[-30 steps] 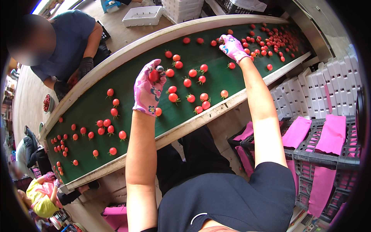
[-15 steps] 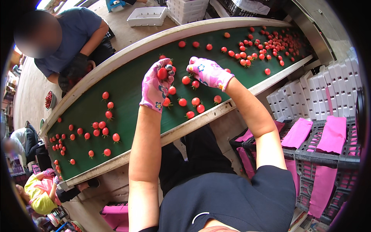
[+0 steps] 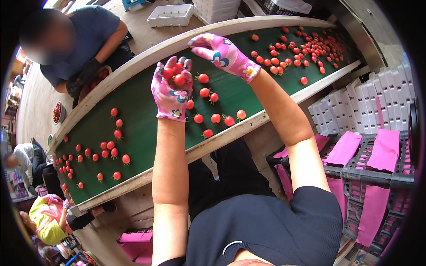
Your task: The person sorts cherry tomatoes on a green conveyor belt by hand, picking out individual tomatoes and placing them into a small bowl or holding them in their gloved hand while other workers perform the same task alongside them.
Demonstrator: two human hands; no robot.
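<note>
While our left hand (image 3: 172, 91) cups several tomatoes (image 3: 174, 74) in curled fingers, we keep it level as our open right hand (image 3: 224, 54) hovers beside.

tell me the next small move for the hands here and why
Probably bring the right hand down to pick another tomato off the green belt. The left hand is cupped palm up, holding a few tomatoes, while the right hovers open and seems empty just above loose ones.
</note>
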